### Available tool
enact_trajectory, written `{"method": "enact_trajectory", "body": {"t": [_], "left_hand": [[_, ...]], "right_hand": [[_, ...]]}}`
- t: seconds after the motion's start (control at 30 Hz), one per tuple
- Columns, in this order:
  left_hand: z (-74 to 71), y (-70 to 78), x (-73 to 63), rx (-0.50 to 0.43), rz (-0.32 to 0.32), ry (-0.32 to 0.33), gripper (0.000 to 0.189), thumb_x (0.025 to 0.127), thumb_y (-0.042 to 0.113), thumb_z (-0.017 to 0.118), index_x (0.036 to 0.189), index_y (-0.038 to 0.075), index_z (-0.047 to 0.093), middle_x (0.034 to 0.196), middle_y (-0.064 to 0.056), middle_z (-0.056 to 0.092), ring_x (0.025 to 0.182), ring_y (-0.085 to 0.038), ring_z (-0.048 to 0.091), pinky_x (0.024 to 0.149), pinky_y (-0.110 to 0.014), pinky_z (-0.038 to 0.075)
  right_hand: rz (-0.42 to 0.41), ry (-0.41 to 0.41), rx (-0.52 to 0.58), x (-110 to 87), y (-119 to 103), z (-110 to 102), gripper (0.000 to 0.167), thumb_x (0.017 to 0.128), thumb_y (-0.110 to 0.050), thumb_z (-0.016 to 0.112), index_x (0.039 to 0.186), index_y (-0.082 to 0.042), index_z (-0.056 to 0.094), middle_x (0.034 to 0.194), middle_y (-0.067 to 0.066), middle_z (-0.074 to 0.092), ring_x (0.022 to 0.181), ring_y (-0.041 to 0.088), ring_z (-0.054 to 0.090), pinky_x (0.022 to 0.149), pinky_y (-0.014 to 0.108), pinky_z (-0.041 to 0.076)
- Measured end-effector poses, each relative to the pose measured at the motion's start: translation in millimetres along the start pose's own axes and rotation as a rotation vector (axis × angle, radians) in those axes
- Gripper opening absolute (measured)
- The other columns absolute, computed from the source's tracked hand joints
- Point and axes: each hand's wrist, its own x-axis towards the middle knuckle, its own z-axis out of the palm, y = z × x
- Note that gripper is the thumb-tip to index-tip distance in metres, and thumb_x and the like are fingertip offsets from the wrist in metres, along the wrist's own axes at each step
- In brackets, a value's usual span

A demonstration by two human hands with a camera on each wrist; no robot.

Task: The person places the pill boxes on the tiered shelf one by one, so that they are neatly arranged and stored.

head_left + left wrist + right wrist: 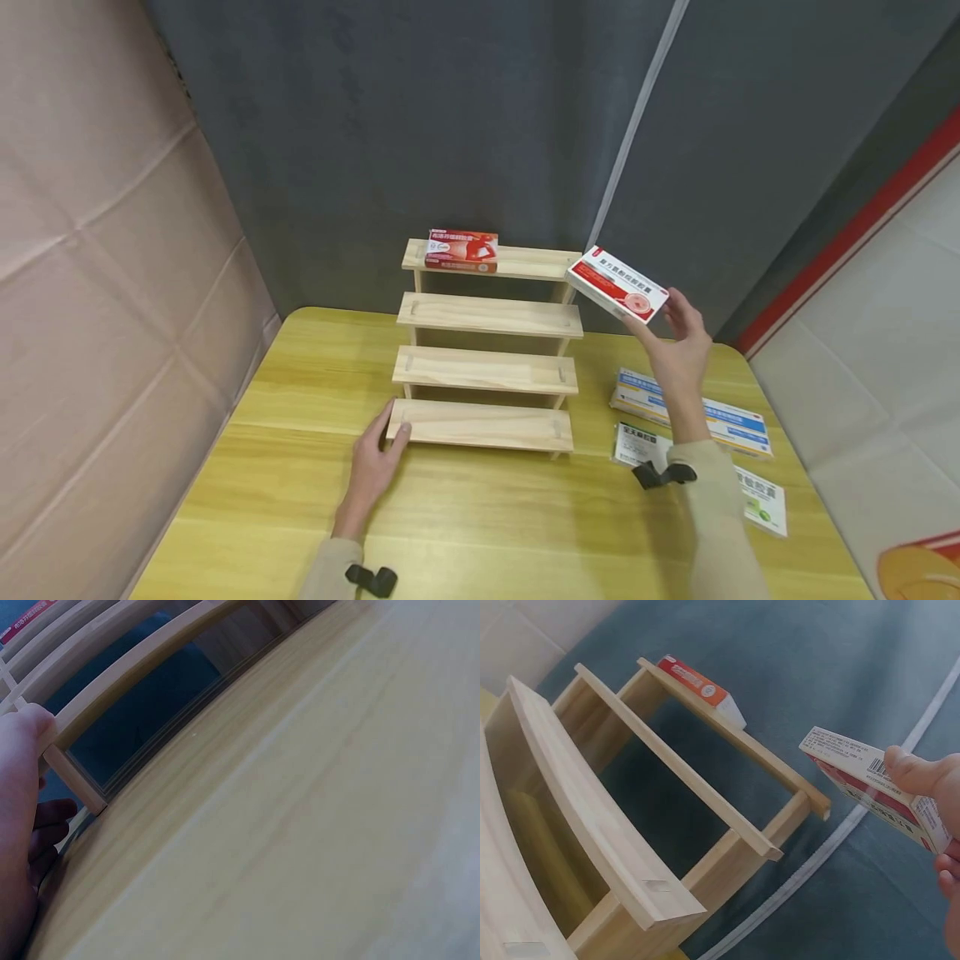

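A stepped wooden rack (483,423) with several tiers stands on the table. My left hand (372,467) grips the left end of its lowest tier, thumb (36,720) over the board and fingers curled below it. In my right hand (681,354), a red-and-white medicine box (618,283) is pinched by one end, tilted, in the air beside the right end of the top tier. The right wrist view shows the thumb (915,771) on the box's side panel (847,754). A red medicine box (462,251) lies on the left part of the top tier.
At the right of the table (480,525), partly hidden by my right forearm, lie blue-and-white boxes (738,429) and white boxes (763,502), one with dark lettering (637,446). A dark grey curtain (420,125) hangs behind the rack; pale walls (97,292) flank the table.
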Motion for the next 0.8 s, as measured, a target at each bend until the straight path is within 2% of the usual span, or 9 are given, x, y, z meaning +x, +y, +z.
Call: {"method": "enact_trajectory", "body": {"t": [0.17, 0.33, 0.47, 0.8], "left_hand": [[-0.2, -2.1, 0.3, 0.003, 0.001, 0.000, 0.063, 0.103, 0.039, 0.059, 0.157, 0.015, 0.038, 0.158, -0.017, 0.043, 0.146, -0.042, 0.040, 0.122, -0.059, 0.031], [0.2, -2.1, 0.0, -0.006, 0.012, -0.005, 0.062, 0.103, 0.038, 0.059, 0.157, 0.015, 0.038, 0.158, -0.017, 0.042, 0.146, -0.042, 0.039, 0.123, -0.059, 0.030], [0.9, -3.1, 0.6, -0.008, 0.009, -0.003, 0.062, 0.103, 0.038, 0.059, 0.157, 0.015, 0.039, 0.158, -0.017, 0.043, 0.146, -0.041, 0.039, 0.123, -0.059, 0.030], [0.1, -2.4, 0.5, -0.008, -0.002, -0.007, 0.062, 0.102, 0.039, 0.060, 0.157, 0.017, 0.039, 0.158, -0.019, 0.043, 0.146, -0.043, 0.039, 0.122, -0.060, 0.031]], "right_hand": [[-0.009, -0.050, -0.019, 0.8, -1.5, 6.8, 0.075, 0.080, -0.015, 0.088, 0.147, -0.015, 0.054, 0.143, 0.007, 0.055, 0.133, 0.021, 0.054, 0.119, 0.031, 0.043], [-0.032, -0.085, -0.030, 3.7, -1.8, 11.6, 0.075, 0.082, -0.015, 0.086, 0.149, -0.014, 0.052, 0.145, 0.008, 0.055, 0.135, 0.022, 0.054, 0.118, 0.028, 0.042], [-0.035, -0.109, -0.050, 9.0, -2.4, 14.2, 0.075, 0.083, -0.017, 0.086, 0.149, -0.014, 0.051, 0.146, 0.008, 0.056, 0.134, 0.023, 0.054, 0.118, 0.030, 0.043], [0.019, -0.187, -0.031, 27.8, -2.7, 23.9, 0.077, 0.084, -0.023, 0.085, 0.151, -0.015, 0.049, 0.150, 0.007, 0.056, 0.135, 0.018, 0.054, 0.119, 0.031, 0.043]]}}
